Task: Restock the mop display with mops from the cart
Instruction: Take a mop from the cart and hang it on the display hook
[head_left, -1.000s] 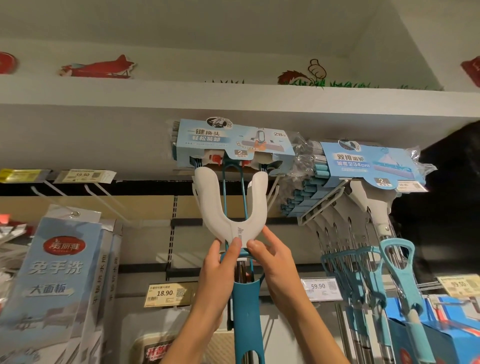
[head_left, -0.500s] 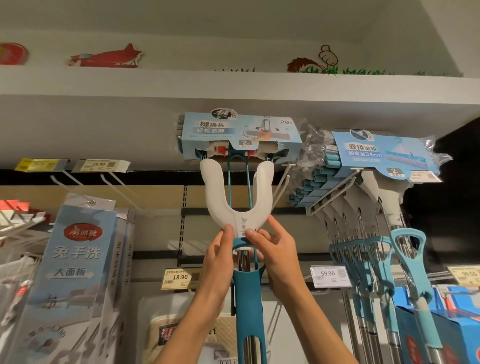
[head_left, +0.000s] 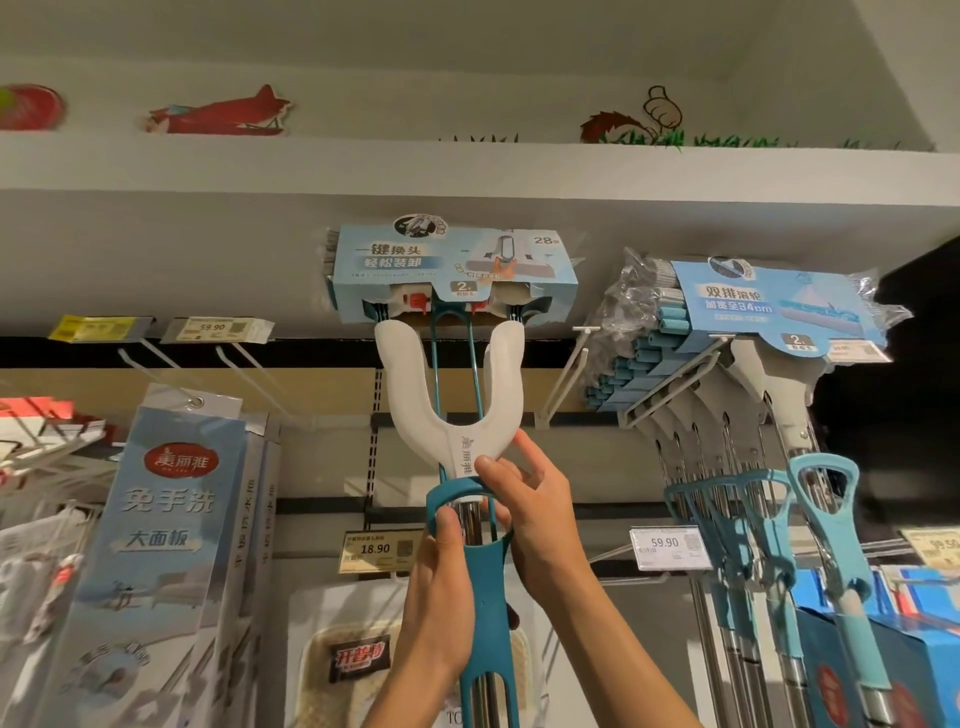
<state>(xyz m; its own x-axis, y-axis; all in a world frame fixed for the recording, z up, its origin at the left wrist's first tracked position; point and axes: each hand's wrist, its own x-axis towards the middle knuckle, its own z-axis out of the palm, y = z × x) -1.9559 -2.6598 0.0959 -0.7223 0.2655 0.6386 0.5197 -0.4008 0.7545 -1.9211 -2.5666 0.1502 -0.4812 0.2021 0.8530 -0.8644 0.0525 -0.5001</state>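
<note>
sponge mop (head_left: 451, 415) is being held upright against the display wall, its boxed head (head_left: 454, 275) up under the white shelf (head_left: 467, 171), white y-fork below it, teal wringer handle (head_left: 485, 561) and steel pole running down out of frame. left hand (head_left: 441, 587) is wrapping the teal handle low down, thumb on the ring; that grip is clamped on the handle. right hand (head_left: 535, 504) is pinching the neck of the white fork, fingertips on the printed stem, other fingers fanned out loose. cannot tell whether the head is already sitting on a peg, since the box is hiding it. a bare white hook (head_left: 563, 379) is sticking out just right of the fork.

to do this well: probably keep lifting from the low hand, steer with the top pinch, keep the pole plumb so the head slides straight back. likely risk: it is swinging into the hung row of blue mops (head_left: 753, 519) to the right. price tag (head_left: 382, 551) reading 18.90 is sitting behind the left hand, flat mop boxes (head_left: 166, 519) hanging well left.
</note>
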